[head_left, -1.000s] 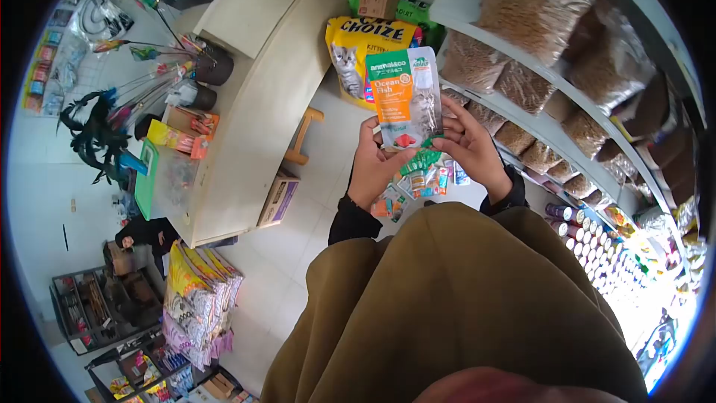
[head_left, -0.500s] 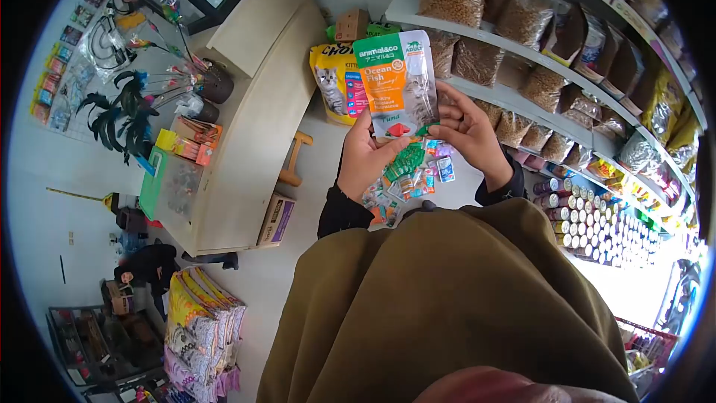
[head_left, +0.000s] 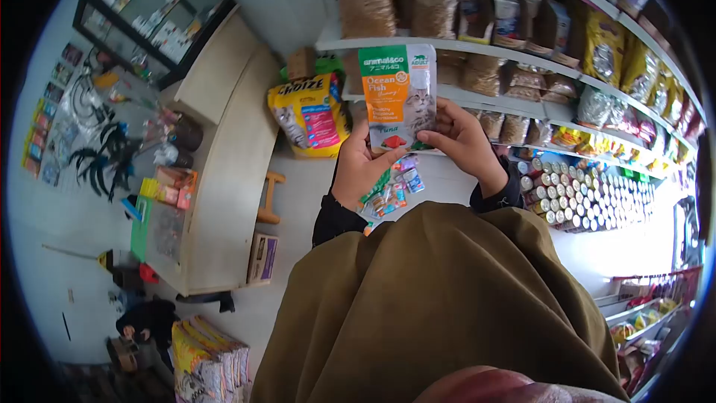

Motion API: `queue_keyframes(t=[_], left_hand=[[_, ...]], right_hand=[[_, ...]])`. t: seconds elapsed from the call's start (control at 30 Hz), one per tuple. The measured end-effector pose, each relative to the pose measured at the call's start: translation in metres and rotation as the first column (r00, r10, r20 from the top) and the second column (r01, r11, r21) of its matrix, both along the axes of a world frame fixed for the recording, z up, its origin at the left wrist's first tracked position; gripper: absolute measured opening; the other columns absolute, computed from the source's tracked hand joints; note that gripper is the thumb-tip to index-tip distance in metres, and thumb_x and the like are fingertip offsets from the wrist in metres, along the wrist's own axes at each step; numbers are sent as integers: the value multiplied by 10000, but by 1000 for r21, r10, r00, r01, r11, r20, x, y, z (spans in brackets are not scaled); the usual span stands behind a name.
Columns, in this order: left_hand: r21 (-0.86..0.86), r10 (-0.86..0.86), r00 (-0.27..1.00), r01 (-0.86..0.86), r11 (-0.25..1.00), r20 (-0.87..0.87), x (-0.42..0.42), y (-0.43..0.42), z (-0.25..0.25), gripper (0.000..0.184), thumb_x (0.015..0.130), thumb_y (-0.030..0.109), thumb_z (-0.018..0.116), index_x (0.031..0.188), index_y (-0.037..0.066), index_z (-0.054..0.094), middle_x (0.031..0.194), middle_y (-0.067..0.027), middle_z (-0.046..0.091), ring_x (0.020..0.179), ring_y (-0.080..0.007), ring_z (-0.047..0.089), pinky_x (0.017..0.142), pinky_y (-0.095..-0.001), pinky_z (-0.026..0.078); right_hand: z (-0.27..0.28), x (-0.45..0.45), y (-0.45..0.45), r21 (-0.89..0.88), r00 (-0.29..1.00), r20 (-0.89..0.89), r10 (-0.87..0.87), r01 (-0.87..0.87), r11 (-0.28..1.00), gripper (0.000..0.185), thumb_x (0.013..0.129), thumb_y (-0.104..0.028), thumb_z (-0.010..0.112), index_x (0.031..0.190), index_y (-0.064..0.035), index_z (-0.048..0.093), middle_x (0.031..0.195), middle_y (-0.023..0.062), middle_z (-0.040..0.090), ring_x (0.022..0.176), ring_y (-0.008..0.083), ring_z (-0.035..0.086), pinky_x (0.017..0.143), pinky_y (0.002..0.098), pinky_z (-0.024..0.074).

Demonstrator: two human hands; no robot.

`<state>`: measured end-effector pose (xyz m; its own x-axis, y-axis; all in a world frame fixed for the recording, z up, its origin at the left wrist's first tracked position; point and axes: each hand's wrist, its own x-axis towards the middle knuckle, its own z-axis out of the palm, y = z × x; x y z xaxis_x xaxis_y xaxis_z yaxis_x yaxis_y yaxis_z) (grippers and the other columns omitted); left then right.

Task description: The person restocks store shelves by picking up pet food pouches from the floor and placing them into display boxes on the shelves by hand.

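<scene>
Cat-food pouch (head_left: 397, 97) upright, held in midair over floor (head_left: 296, 216). Left hand (head_left: 360, 170) grips lower left corner, right hand (head_left: 466, 140) lower right edge, fingers closed on both. Best: light even pressure, thumbs low, printed front uncovered.

Floor (head_left: 302, 186) opens between counter (head_left: 216, 179) and left grip (head_left: 359, 172); shelves (head_left: 522, 107) block beyond the pouch (head_left: 388, 97).

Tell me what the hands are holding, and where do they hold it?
An Ocean Fish pouch with a cat picture, held at its lower part: left hand at the bottom left, right hand at the lower right.
</scene>
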<state>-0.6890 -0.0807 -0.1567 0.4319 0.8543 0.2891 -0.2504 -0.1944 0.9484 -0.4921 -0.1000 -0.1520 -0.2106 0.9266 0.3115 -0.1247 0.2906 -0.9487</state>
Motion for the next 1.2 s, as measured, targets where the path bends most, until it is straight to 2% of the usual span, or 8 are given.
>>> queue_keyframes(t=[0.17,0.3,0.43,0.53,0.67,0.8,0.93,1.2], left_hand=[[-23,-177,979,181,983,99,88,-5,-6,488,777,-92,619,1212,-29,408,1120,-94,550,1000,-152,574,863,-284,489],[-18,-242,966,244,969,89,169,-13,-7,507,787,-95,604,1241,-24,390,1134,-94,546,997,-153,574,868,-284,484],[-25,-378,925,379,925,32,249,-24,-14,561,787,-98,602,1287,-21,360,1145,-88,540,989,-140,572,849,-269,487],[-43,-372,928,371,927,-11,294,-31,-20,548,780,-86,618,1267,-15,377,1136,-82,548,989,-137,569,856,-265,474],[47,-325,945,327,944,-46,333,-35,-19,544,793,-77,608,1280,-19,372,1156,-79,534,1011,-134,553,868,-258,465],[38,-310,946,315,948,-101,357,-34,-15,528,809,-69,594,1285,-22,371,1150,-80,535,1008,-133,550,871,-259,464],[54,-335,929,347,936,-159,380,-26,-9,526,817,-63,587,1293,-21,365,1142,-76,538,992,-121,554,854,-254,471],[89,-370,912,389,917,-178,432,7,-14,576,840,-24,569,1355,20,315,1114,-77,555,787,-79,596,683,-219,500]], right_hand=[[7,88,-26,73,992,85,-95,88,993,620,809,84,580,1353,-5,296,1097,87,576,987,128,564,846,250,464],[29,166,-58,17,962,25,-271,271,963,626,804,68,599,1354,-40,319,1094,99,577,962,125,571,846,247,462],[48,248,-86,178,895,-69,-441,446,877,666,775,40,642,1355,-69,334,1111,93,568,922,134,582,816,251,467],[66,294,-101,541,613,324,-720,504,673,667,756,-10,671,1341,-74,359,1132,107,550,887,158,594,777,250,463],[93,341,-109,665,388,557,-735,322,674,592,756,-52,672,1291,-72,420,1147,119,532,836,187,599,717,257,467],[106,357,-108,492,465,641,-611,362,792,494,773,-78,663,1231,-71,477,1085,133,545,758,204,595,653,274,467],[102,368,-95,579,532,550,-644,313,753,474,769,-80,663,1211,-70,493,1029,124,556,685,210,583,597,293,463],[116,417,-75,532,430,653,-624,325,782,392,783,-83,658,1152,-56,528,898,114,586,669,179,600,598,275,470]])
